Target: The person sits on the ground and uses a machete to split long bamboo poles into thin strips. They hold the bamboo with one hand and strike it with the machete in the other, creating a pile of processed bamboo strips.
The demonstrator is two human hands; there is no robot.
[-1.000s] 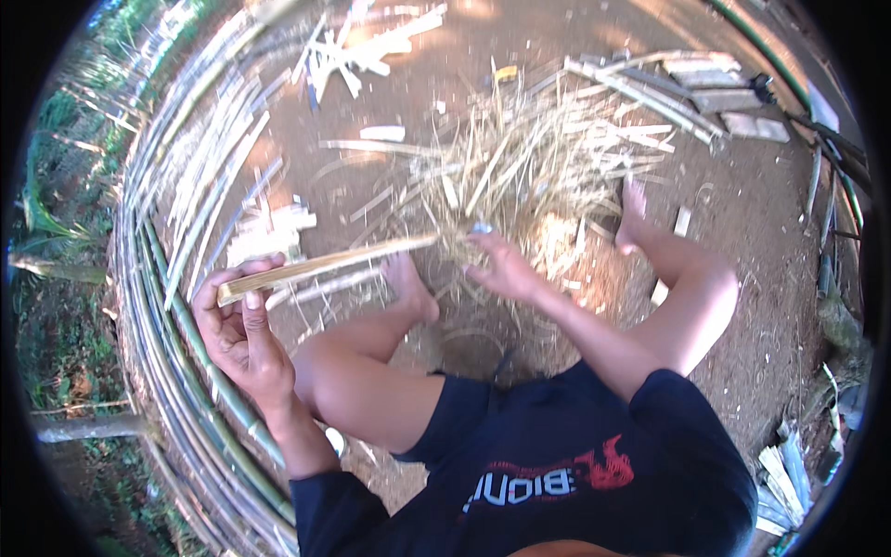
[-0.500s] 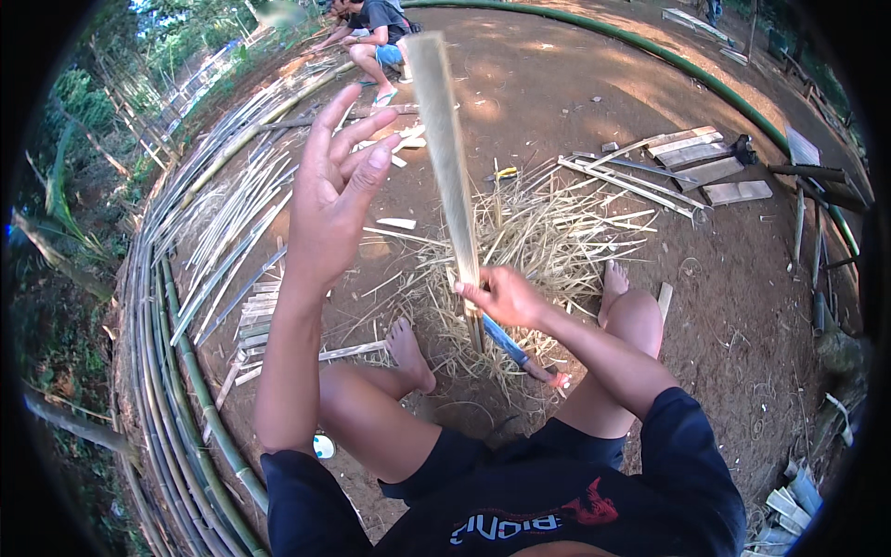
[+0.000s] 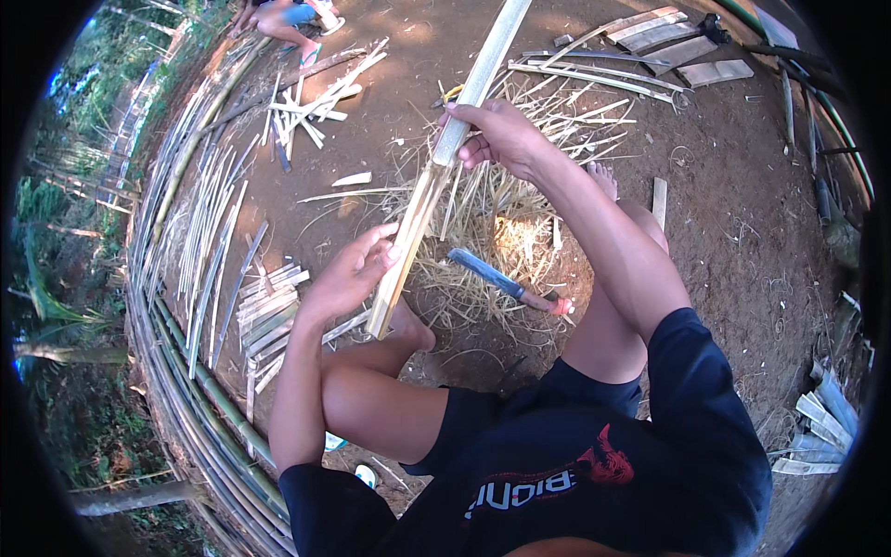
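Observation:
A long split bamboo slat point(image 3: 405, 255) slants across my front, its lower end near my left knee and its far end running past the top edge. Around its middle, just above a node, my right hand point(image 3: 501, 141) is closed, thumb on top. My left hand point(image 3: 355, 271) pinches the edge of the lower part, its fingers partly hidden by the slat. Between my feet, a machete point(image 3: 501, 278) with a bluish blade and a red-ended wooden handle lies on a heap of bamboo shavings point(image 3: 520, 227).
Bamboo poles point(image 3: 200, 390) run along the left, beside thin strips point(image 3: 200, 251) and a stack of short slats point(image 3: 269, 311). Wider boards point(image 3: 715, 72) lie at the far right. Another person's leg point(image 3: 288, 32) shows at the far left. Split pieces point(image 3: 817, 422) rest at the near right.
The slat has swung from upright to slanting, its lower end now toward my left knee. My raised left hand has come down onto it. My right hand has moved farther out, and the view has shifted.

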